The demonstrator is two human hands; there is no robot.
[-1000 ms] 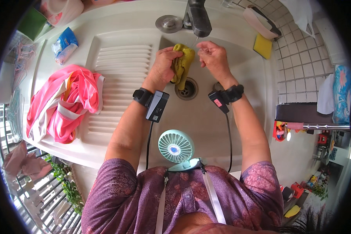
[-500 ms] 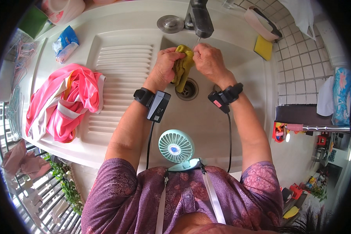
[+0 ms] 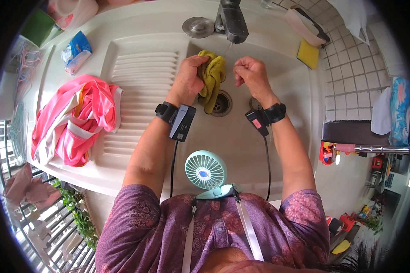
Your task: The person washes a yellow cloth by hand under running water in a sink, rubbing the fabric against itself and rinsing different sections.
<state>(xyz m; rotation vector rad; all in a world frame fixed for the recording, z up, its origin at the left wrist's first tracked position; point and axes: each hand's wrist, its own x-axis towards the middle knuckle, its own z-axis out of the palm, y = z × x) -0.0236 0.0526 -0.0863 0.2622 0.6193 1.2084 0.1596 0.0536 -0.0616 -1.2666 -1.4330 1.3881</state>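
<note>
My left hand point(image 3: 189, 79) is closed on a folded yellow-green cloth point(image 3: 212, 73), which hangs above the basin's drain point(image 3: 221, 105). My right hand point(image 3: 253, 77) is just right of the cloth, apart from it, with fingers curled in and nothing visible in them. A dark faucet point(image 3: 232, 25) stands above both hands, and a thin trickle of water seems to fall from it beside the cloth. Each of my wrists wears a strapped black device with a cable.
A ridged drainboard point(image 3: 136, 68) holds pink-and-white clothing point(image 3: 77, 118) at left, below a blue packet point(image 3: 76, 50). A yellow sponge point(image 3: 307, 54) and pale band point(image 3: 300, 25) lie at the back right. A mint fan point(image 3: 205, 173) hangs at my chest.
Half a second ago my right hand was up against the cloth; it has drawn back right and down. My left hand has shifted slightly left, still holding the cloth.
</note>
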